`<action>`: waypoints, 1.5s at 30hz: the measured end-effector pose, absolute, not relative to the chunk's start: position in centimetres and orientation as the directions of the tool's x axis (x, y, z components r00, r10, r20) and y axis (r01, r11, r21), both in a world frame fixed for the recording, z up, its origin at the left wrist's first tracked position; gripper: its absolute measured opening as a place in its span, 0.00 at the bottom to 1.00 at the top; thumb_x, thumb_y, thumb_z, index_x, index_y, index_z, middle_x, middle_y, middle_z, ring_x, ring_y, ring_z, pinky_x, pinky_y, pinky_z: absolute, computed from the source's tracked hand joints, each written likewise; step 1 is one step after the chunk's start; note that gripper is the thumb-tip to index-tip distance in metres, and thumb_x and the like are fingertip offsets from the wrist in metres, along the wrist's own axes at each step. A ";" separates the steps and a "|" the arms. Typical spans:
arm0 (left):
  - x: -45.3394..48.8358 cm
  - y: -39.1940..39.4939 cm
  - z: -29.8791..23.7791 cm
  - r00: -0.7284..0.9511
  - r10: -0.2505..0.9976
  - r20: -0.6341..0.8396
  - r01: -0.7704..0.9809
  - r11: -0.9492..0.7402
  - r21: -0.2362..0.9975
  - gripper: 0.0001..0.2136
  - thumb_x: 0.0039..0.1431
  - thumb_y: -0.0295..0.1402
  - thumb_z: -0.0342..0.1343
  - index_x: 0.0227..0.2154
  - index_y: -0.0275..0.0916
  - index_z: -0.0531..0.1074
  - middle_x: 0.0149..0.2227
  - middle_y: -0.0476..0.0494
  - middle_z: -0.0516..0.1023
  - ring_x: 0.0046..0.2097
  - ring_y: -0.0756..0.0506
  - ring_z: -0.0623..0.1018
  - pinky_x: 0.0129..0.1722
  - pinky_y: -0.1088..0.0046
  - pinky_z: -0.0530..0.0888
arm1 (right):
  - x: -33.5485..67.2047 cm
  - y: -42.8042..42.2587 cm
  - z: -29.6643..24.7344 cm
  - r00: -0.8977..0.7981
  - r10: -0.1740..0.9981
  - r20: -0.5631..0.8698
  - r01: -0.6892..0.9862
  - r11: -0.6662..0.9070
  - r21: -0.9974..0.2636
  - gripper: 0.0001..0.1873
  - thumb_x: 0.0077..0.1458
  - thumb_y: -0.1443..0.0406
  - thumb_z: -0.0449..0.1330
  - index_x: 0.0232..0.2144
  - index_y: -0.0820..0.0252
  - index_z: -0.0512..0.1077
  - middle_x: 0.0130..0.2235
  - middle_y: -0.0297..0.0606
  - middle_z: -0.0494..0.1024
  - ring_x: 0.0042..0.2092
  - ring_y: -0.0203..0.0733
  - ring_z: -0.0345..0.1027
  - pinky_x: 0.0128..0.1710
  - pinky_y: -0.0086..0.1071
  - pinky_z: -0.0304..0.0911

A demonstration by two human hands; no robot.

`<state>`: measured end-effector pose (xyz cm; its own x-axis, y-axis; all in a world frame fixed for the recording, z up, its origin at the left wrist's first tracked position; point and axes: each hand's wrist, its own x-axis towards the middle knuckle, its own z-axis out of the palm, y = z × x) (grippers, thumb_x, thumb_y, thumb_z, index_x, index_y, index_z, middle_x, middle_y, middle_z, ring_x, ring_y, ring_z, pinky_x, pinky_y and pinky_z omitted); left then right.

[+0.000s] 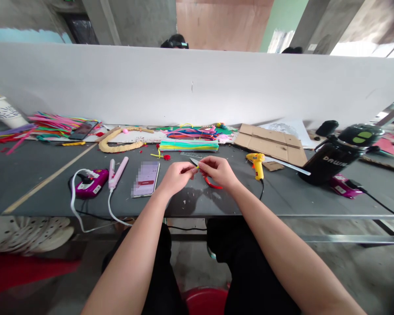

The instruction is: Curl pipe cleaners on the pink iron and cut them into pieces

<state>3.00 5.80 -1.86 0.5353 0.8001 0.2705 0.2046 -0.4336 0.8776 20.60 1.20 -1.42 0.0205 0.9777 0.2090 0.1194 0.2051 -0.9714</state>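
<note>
Both my hands meet over the grey table (36,175) near its front edge. My left hand (177,176) is closed in a pinch on a small yellow piece (198,165), probably a pipe cleaner end. My right hand (218,169) is closed too; it grips red-handled scissors (212,183) whose blades (194,162) point left toward the yellow piece. A stack of coloured pipe cleaners (188,145) lies just behind the hands. Small scraps dot the table under them.
A phone (146,178), a pink hair straightener (117,173) and a magenta power block (92,183) lie at left. A yellow glue gun (256,164), cardboard (271,142) and a black bottle (339,153) sit at right. A white partition (197,87) walls the back.
</note>
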 end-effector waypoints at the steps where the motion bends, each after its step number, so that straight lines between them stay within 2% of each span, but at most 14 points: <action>1: 3.0 5.8 -1.9 0.529 0.801 0.278 0.217 -0.445 0.869 0.12 0.57 0.42 0.57 0.26 0.40 0.77 0.23 0.47 0.74 0.26 0.47 0.69 0.28 0.71 0.62 | 20.5 1.2 -1.4 0.018 0.979 0.203 0.120 0.199 -0.973 0.22 0.46 0.48 0.66 0.32 0.62 0.72 0.27 0.34 0.75 0.28 0.35 0.68 0.30 0.31 0.66; 20: 2.9 5.5 -1.6 0.533 0.799 0.276 0.285 -0.478 0.831 0.13 0.57 0.39 0.54 0.20 0.39 0.71 0.22 0.48 0.70 0.27 0.47 0.68 0.28 0.70 0.61 | 19.8 1.1 -1.7 -0.007 0.983 0.186 0.078 0.186 -0.979 0.20 0.46 0.51 0.67 0.30 0.62 0.74 0.28 0.36 0.77 0.27 0.35 0.69 0.30 0.30 0.67; 31: 2.9 5.4 -1.6 0.548 0.807 0.220 0.395 -0.482 0.782 0.13 0.59 0.37 0.52 0.21 0.37 0.69 0.22 0.50 0.71 0.27 0.50 0.67 0.28 0.74 0.61 | 19.9 1.4 -2.3 -0.025 0.982 0.188 0.116 0.190 -0.975 0.17 0.48 0.53 0.65 0.29 0.62 0.74 0.25 0.35 0.76 0.25 0.35 0.67 0.25 0.29 0.64; 39: 2.9 5.6 -1.6 0.532 0.817 0.222 0.407 -0.477 0.779 0.13 0.60 0.39 0.52 0.23 0.38 0.71 0.23 0.50 0.73 0.27 0.50 0.68 0.28 0.74 0.61 | 20.0 1.6 -2.3 0.025 0.982 0.188 0.110 0.184 -0.977 0.16 0.47 0.55 0.67 0.33 0.61 0.73 0.28 0.36 0.78 0.26 0.37 0.69 0.27 0.31 0.66; 45: 2.9 5.5 -1.6 0.531 0.819 0.219 0.380 -0.461 0.802 0.12 0.61 0.39 0.52 0.27 0.38 0.73 0.25 0.49 0.74 0.27 0.50 0.69 0.28 0.74 0.62 | 20.1 1.7 -2.4 0.009 0.973 0.230 0.130 0.227 -0.965 0.17 0.48 0.53 0.66 0.30 0.61 0.74 0.26 0.35 0.76 0.26 0.36 0.68 0.26 0.31 0.64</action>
<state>2.93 5.50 -1.59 0.5309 0.8187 0.2187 0.3801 -0.4607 0.8020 20.06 1.72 -2.40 0.0091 0.9732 0.2299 0.1298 0.2268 -0.9653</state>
